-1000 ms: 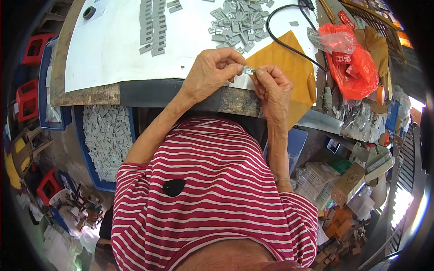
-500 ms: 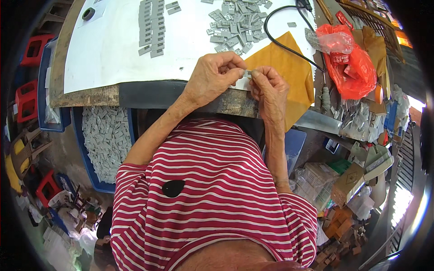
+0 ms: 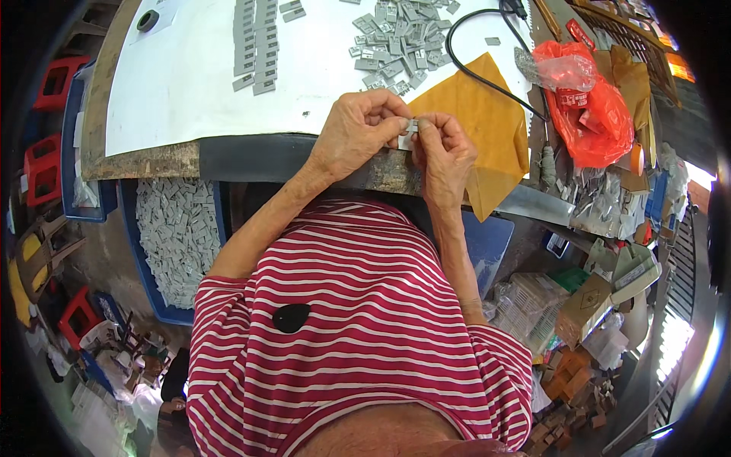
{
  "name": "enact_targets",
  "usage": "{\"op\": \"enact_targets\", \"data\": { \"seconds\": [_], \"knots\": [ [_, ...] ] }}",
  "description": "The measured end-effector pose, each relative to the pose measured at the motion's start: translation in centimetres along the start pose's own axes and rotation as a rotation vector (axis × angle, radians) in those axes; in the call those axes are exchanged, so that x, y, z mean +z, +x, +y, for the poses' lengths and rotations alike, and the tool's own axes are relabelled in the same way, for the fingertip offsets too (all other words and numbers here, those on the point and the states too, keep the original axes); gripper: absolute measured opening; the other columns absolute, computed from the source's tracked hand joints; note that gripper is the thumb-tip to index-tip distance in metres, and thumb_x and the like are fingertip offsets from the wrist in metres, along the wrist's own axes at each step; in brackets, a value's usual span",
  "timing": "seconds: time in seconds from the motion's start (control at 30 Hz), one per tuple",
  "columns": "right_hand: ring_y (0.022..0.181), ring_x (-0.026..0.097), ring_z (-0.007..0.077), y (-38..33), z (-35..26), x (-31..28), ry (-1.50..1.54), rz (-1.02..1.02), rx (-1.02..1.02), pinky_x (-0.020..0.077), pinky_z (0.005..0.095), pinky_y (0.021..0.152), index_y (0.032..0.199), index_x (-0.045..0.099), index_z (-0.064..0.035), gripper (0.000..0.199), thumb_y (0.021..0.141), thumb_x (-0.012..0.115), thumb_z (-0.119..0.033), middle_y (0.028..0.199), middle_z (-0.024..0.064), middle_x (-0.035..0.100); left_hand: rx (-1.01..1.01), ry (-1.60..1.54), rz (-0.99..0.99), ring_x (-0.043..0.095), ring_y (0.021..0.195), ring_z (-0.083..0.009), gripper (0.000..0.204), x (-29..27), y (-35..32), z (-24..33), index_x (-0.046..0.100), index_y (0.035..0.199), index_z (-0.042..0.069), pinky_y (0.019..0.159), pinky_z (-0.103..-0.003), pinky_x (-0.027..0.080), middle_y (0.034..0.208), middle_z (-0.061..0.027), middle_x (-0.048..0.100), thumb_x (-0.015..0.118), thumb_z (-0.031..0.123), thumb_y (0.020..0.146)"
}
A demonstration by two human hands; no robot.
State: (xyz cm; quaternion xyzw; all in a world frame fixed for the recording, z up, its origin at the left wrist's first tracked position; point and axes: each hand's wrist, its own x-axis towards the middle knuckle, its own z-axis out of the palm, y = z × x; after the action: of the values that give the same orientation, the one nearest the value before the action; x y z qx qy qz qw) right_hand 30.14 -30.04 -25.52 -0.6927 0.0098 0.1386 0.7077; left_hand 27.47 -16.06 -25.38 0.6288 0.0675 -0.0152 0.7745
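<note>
At the table's front edge my two hands meet over a small grey plastic piece [image 3: 413,126]. My left hand [image 3: 358,133] pinches its left side between thumb and fingers. My right hand [image 3: 445,152] grips the other side, with the thumb on top; fingers hide most of the piece. Just beyond and to the right lies a sheet of brown-yellow paper [image 3: 495,114], its corner hanging over the edge. Farther off is a loose pile of similar grey pieces [image 3: 396,46]. Rows of grey pieces [image 3: 255,46] lie neatly side by side on the white sheet [image 3: 175,99], left of the pile.
A blue bin of many light grey pieces [image 3: 175,236] stands below the table at left. A black cable [image 3: 457,57] curves across the paper. Right of it are a red plastic bag [image 3: 590,114] and clutter. A roll of dark tape [image 3: 148,20] sits far left.
My right hand has shifted slightly left, closer to my left hand, and its fingers have turned a little around the grey piece. My left hand is nearly still.
</note>
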Motion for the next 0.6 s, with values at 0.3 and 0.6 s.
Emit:
{"op": "enact_targets", "data": {
  "seconds": [0.3,0.6],
  "knots": [
    [0.055,0.046,0.0020,0.4,-0.5,-0.1,-0.138,0.060,-0.104,0.0364,0.0159,0.048,0.082,0.058,0.0015,0.008,0.080,0.059,-0.006,0.065,-0.0008,0.055,0.244,0.437,-0.032,0.053,0.063,-0.0087,0.021,-0.2,-0.2,0.5,0.061,0.096,0.001,0.057,-0.022,0.045,0.073,-0.0034,0.060,0.062,0.004,0.076],
    [0.052,0.048,0.0058,0.6,-1.2,0.3,0.128,-0.097,0.003,0.0390,0.0182,0.044,0.090,0.056,0.0029,0.011,0.086,0.054,-0.008,0.069,0.0059,0.058,0.357,0.617,0.032,0.055,0.063,-0.0143,0.020,-1.0,0.1,0.6,0.059,0.093,0.000,0.056,-0.024,0.045,0.074,-0.0077,0.060,0.062,0.006,0.075]
  ]
}}
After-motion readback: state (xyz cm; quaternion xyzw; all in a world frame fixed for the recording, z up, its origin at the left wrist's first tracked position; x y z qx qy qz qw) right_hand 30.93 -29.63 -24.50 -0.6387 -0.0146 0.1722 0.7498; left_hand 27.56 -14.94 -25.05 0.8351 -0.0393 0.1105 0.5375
